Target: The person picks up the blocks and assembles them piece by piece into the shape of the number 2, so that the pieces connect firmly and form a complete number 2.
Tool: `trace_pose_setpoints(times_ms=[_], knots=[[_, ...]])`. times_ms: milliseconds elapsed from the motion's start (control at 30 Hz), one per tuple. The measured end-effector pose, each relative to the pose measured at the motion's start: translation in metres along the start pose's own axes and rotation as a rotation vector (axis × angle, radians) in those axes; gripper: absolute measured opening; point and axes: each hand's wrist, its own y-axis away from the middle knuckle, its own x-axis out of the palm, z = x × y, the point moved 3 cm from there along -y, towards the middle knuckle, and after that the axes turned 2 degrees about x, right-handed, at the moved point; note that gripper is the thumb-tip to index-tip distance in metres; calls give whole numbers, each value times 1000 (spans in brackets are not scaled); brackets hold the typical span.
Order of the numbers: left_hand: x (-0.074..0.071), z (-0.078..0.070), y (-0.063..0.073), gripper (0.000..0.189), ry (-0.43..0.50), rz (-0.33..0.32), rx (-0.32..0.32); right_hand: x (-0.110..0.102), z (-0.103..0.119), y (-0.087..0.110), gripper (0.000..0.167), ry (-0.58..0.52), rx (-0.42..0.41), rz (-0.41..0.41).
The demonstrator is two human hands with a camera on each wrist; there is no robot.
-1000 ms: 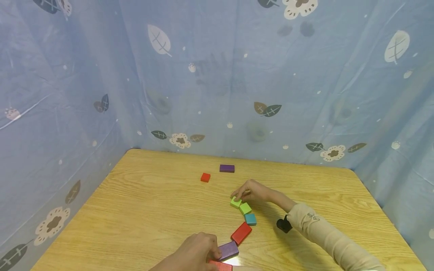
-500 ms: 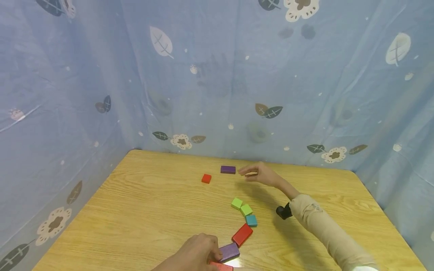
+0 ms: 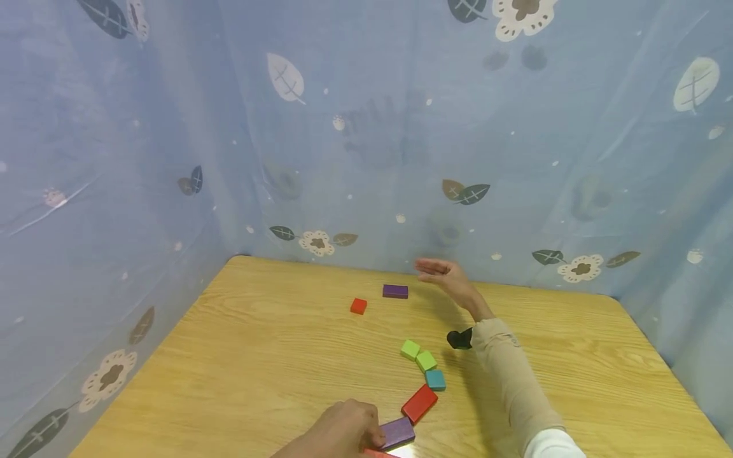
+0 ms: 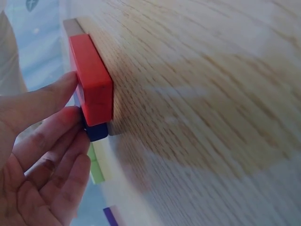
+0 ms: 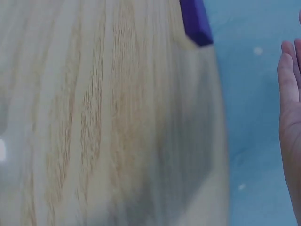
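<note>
My left hand (image 3: 343,427) is low in the head view, touching the near end of a curved row of blocks. In the left wrist view its thumb lies against a red block (image 4: 96,70), while a finger touches a dark purple block (image 4: 97,132) just beyond. The row continues with another red block (image 3: 420,403), a teal cube (image 3: 435,380) and two lime green cubes (image 3: 426,361). Over the table's back edge my right hand (image 3: 449,280) is held up with fingers extended, holding nothing. A second purple block (image 3: 395,291) lies to its left.
A small red block (image 3: 358,306) sits in front of the far purple block. The wooden table (image 3: 275,343) is backed by a blue patterned curtain (image 3: 366,159). A black device (image 3: 460,339) hangs at my right wrist. One brownish block (image 4: 73,27) shows past the near red block.
My right hand has let go of the far lime green cube and moved back and up, past the far purple block's right side. The left hand stays at the row; the head view has shifted slightly.
</note>
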Motion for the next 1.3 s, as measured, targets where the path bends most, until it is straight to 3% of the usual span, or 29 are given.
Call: trace_pose_setpoints(times_ms=[167,300,567,733,800,1000,1300], knots=[[1,0,-3,25,56,47,-65,-5,-13,-3,50,-10,55,-38],[2,1,-3,22,76,80,-94,-4,-18,-7,48,26,74,0],[8,6,-7,20,56,55,-40,-5,-25,-9,47,124,133,25],[5,3,-7,18,68,101,-121,6,-29,-12,51,230,209,52],[4,2,-6,17,67,110,-146,11,-31,-16,53,225,216,77],[3,2,-3,17,64,83,-111,21,-42,-29,56,211,177,107],[4,3,-4,15,68,74,-86,26,-46,-34,51,279,189,48]])
